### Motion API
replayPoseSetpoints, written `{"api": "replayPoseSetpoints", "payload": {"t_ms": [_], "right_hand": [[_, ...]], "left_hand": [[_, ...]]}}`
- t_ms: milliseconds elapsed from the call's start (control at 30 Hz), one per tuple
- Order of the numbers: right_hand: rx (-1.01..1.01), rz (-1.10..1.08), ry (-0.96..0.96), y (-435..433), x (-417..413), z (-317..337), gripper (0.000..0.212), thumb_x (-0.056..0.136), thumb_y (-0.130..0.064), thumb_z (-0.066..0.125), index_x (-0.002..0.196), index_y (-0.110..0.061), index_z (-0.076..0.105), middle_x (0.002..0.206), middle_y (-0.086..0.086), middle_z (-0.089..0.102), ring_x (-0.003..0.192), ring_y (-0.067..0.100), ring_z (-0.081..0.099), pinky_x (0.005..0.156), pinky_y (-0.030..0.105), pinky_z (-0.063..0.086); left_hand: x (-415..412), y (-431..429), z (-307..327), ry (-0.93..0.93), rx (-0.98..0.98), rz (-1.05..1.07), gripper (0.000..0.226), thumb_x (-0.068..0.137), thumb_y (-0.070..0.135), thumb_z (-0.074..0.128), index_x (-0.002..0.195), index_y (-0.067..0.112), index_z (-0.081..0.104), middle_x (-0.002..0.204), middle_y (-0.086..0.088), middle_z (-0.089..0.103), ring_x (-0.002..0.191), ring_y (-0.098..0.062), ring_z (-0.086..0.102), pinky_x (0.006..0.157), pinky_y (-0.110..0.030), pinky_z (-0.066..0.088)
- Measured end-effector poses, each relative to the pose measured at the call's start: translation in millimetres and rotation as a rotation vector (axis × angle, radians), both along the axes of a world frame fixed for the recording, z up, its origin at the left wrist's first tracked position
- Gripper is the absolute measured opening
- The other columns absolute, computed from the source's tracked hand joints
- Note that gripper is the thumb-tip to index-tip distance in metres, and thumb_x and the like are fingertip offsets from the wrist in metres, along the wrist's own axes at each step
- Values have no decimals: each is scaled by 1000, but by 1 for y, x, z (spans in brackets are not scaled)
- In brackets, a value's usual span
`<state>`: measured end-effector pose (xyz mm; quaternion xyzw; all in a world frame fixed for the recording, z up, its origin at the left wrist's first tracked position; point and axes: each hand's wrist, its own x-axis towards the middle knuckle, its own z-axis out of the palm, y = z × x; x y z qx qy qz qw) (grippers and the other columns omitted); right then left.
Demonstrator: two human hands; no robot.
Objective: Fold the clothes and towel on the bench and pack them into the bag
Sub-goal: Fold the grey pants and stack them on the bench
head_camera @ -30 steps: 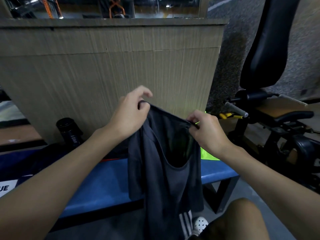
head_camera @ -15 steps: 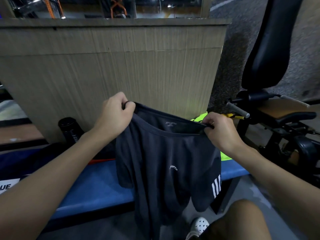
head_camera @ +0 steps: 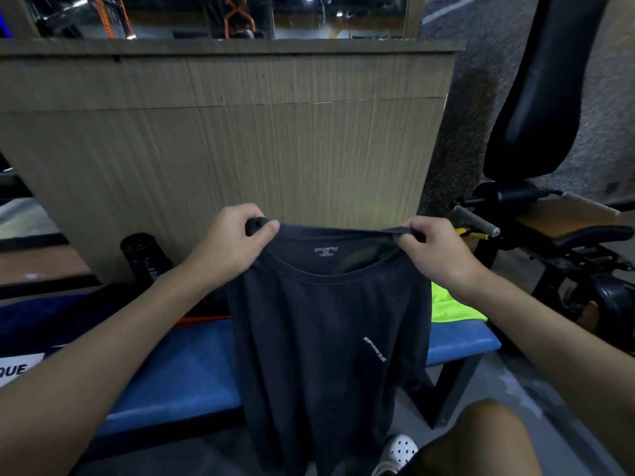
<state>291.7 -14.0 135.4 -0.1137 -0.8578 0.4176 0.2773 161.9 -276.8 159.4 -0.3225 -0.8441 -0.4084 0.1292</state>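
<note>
Head view: we now hold the dark shirt spread open in front of the counter.
Our left hand and right hand, pinching its shoulders, have drawn apart, so the twisted cloth hangs flat, ready to fold. Its hem is hard to make out; a neon cloth on the counter is half hidden; we cannot pick out the bag.

At frame center the left hand and the right hand are gripping a dark T-shirt by its 2 shoulders, and it is hanging flat with the neck opening facing the camera. Behind it a blue bench is running across the lower frame, with a neon yellow-green cloth lying on it at center right and a black bottle standing at center left before a wood-grain panel.
</note>
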Motion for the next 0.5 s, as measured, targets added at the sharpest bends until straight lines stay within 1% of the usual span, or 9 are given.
{"api": "replayPoseSetpoints", "payload": {"t_ms": [33, 100, 133, 167, 233, 300, 367, 433, 500], "right_hand": [[41, 2, -24, 1, 0, -1, 20, 89, -6, 56, 81, -16, 71, 72, -5, 66, 71, 10, 59, 66, 29, 48], [141, -28, -60, 4, -1, -3, 22, 84, -1, 57, 89, -13, 75, 85, 0, 73, 85, 15, 67, 81, 34, 53], [175, -44, -55, 5, -1, -3, 24, 82, 0, 56, 91, -13, 75, 87, 1, 74, 88, 17, 68, 86, 36, 54], [180, -48, -40, 5, -2, -4, 26, 81, 1, 56, 90, -13, 75, 88, 1, 74, 89, 17, 69, 87, 38, 54], [96, -18, 1, 2, -2, -3, 28, 82, 5, 54, 88, -14, 74, 87, 3, 75, 87, 16, 69, 86, 36, 55], [-33, 32, 46, -3, 0, 0, 29, 87, 8, 53, 89, -15, 71, 88, 2, 74, 83, 9, 67, 81, 25, 53], [-95, 71, 94, -6, 2, 3, 29, 90, 8, 52, 91, -15, 68, 90, 2, 71, 82, 5, 63, 78, 16, 49], [-110, 108, 114, -7, 4, 5, 27, 92, 8, 49, 91, -13, 66, 87, 2, 68, 79, 5, 60, 73, 16, 46], [-124, 126, 113, -8, 5, 6, 27, 93, 5, 48, 87, -15, 65, 83, 0, 65, 76, 4, 57, 69, 19, 45]], "left_hand": [[-1, -2, 0, 32, 20, 17, 28, 96, 22, 63, 70, 12, 55, 65, -3, 56, 60, -8, 48, 57, -27, 38], [-2, -3, 0, 76, 41, 43, 28, 99, 21, 57, 73, 13, 49, 65, 0, 52, 59, -7, 46, 54, -19, 35], [-2, -4, -1, 86, 42, 51, 27, 100, 21, 54, 76, 11, 48, 66, 0, 51, 59, -7, 45, 52, -17, 33], [-1, -3, -2, 91, 39, 56, 25, 101, 21, 52, 79, 9, 47, 66, -1, 49, 58, -6, 43, 52, -17, 34], [0, -3, -4, 92, 43, 46, 23, 103, 19, 47, 85, 4, 45, 66, 0, 45, 55, -3, 40, 52, -16, 35], [-1, -5, -5, 93, 57, 10, 21, 104, 16, 45, 88, 3, 43, 66, 1, 42, 54, -3, 38, 52, -15, 34], [-4, -8, -3, 87, 64, -46, 19, 104, 14, 45, 87, 6, 44, 67, 0, 43, 56, -4, 36, 54, -17, 33], [-8, -11, -1, 58, 91, -100, 18, 103, 12, 48, 86, 8, 47, 70, -3, 46, 62, -6, 40, 58, -17, 34], [-9, -12, 0, 20, 133, -130, 16, 102, 9, 49, 86, 7, 51, 72, -5, 51, 65, -8, 44, 60, -15, 36]]}}
